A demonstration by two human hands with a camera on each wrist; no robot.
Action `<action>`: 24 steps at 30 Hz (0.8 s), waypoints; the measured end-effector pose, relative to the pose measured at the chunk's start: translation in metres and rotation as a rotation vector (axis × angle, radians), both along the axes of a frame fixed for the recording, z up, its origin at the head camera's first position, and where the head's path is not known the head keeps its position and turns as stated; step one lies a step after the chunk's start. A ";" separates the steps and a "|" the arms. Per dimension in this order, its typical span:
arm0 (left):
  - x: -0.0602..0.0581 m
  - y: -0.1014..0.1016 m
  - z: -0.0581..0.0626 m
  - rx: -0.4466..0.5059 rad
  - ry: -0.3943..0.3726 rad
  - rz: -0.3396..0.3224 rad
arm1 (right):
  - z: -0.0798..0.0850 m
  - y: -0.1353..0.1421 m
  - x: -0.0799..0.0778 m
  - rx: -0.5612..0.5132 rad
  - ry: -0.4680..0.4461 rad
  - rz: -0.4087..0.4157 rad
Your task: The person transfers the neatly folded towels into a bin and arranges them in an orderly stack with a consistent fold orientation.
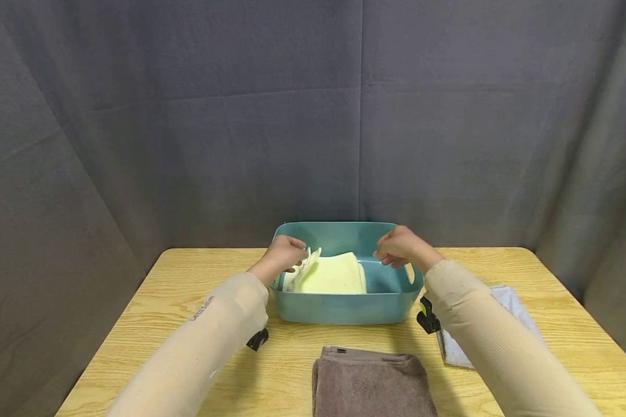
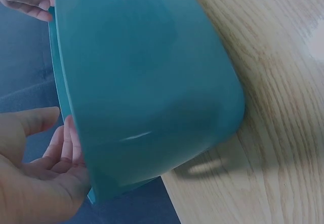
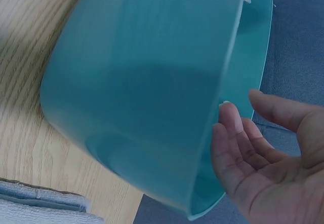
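Observation:
A teal plastic basin (image 1: 339, 310) stands on the wooden table. Inside it, towards the left, lies a folded pale yellow cloth (image 1: 336, 275), one edge of it standing up beside my left hand (image 1: 283, 255). That hand is over the basin's left end; the left wrist view shows its thumb apart from the fingers (image 2: 67, 143), which dip behind the rim. Over the right end hovers my right hand (image 1: 403, 248). Its fingers (image 3: 243, 148) are loosely bent inside the rim with nothing between them and the thumb. The basin wall hides the cloth from the left wrist view.
A folded brown towel (image 1: 372, 385) lies in front of the basin at the table's near side. To the right, partly beneath my right forearm, is a folded light grey towel (image 1: 516, 313). A grey curtain (image 1: 313, 116) hangs behind the table (image 1: 198, 284).

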State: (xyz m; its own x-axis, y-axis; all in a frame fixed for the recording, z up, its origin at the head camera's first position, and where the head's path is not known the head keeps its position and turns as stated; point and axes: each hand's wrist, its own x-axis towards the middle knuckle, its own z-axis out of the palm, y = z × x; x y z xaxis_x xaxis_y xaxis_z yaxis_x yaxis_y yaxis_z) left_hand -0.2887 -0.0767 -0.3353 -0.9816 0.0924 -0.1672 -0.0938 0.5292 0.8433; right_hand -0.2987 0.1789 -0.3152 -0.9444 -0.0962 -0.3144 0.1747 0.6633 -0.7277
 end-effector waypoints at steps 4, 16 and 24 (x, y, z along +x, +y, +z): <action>0.000 0.000 -0.001 0.011 0.014 -0.004 | -0.002 0.000 0.000 -0.003 0.007 0.004; 0.005 -0.006 0.001 0.133 0.087 0.004 | -0.014 0.011 0.001 -0.113 0.156 0.001; 0.006 -0.013 0.000 0.175 0.134 0.002 | -0.021 0.018 0.009 -0.186 0.256 0.024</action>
